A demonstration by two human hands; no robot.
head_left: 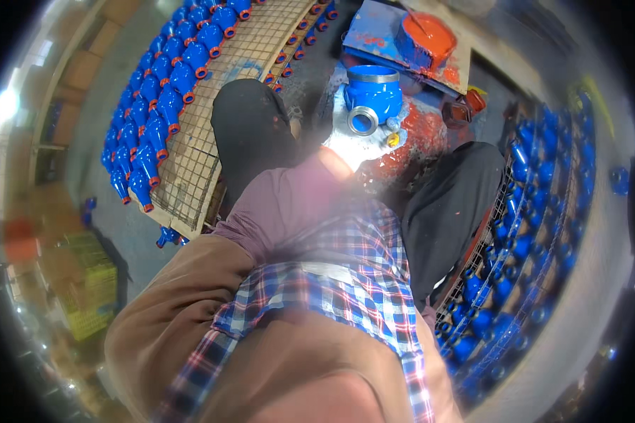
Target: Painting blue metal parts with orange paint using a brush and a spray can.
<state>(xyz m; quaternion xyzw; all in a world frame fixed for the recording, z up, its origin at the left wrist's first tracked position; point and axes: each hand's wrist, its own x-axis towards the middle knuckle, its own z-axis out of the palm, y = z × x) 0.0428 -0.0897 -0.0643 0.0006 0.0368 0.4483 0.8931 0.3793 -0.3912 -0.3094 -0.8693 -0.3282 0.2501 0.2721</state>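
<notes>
the fingers of your left hand (355, 145), in a white, paint-marked glove, are closed around the underside of the blue housing (377, 95); most of them are hidden behind it, so i cannot tell how hard they press. your right hand is out of sight, so i cannot tell how its fingers stand.

the housing is up between your knees, its threaded collar (372, 75) at the top and a smaller metal ring (363, 132) facing you. judging by this pose, carry the weight on the palm and let the fingertips only steady it; that should leave both metal edges free of the glove. the coat is glossy and may smear, so turn the piece by rolling your wrist rather than sliding your grip across the paint.

just below is the red-splattered stand (423, 144); i cannot tell whether the housing touches it, so lift a little before any turn. beyond it, the paint pot (408, 48) of orange-red sits on a stained board (370, 32); keep your sleeve (279, 201) off both.

farther out, a wire-topped rack (204, 134) on your left bears rows of blue pieces (148, 120) with orange ends, and a mesh rack (483, 243) on your right holds more; swing your elbows narrowly between them.
</notes>
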